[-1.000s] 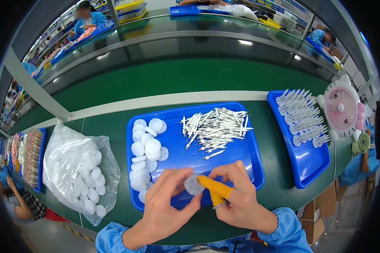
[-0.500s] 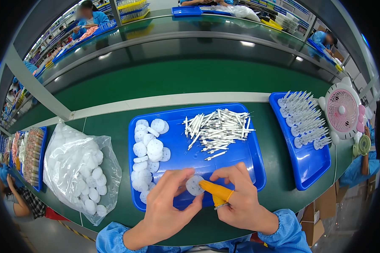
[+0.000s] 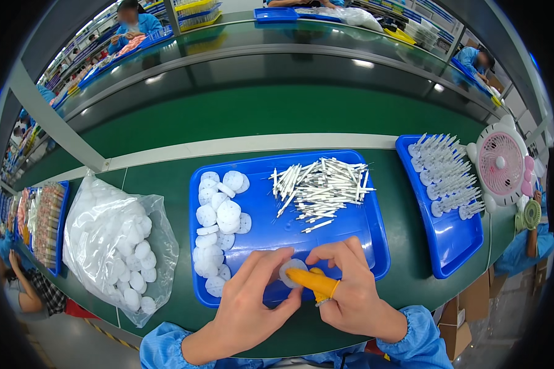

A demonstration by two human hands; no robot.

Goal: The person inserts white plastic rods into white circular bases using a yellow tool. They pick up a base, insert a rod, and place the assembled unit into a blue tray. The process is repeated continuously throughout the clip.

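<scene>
A small round white plastic disc [image 3: 291,273] with little holes is held over the near edge of a blue tray [image 3: 289,246]. My left hand [image 3: 246,304] grips it by the rim between fingers and thumb. Against its right side press the yellow-covered fingers of my right hand [image 3: 348,289], partly hiding it. Whether anything small lies under those fingertips I cannot tell. Along the tray's left side lies a heap of similar white discs [image 3: 228,215]. At the tray's back right is a pile of thin white sticks with fine metallic tips [image 3: 326,184].
To the left lies a clear plastic bag [image 3: 92,227] full of white discs. A second blue tray [image 3: 452,246] on the right bears rows of discs with upright sticks [image 3: 443,172]. Beside it stands a pink-and-white fan [image 3: 500,160]. Co-workers [image 3: 132,27] sit beyond the green conveyor [image 3: 246,111].
The yellow-covered fingers of my right hand have shifted across the disc and now cover more of it. My left hand keeps its grip, a little further right.
</scene>
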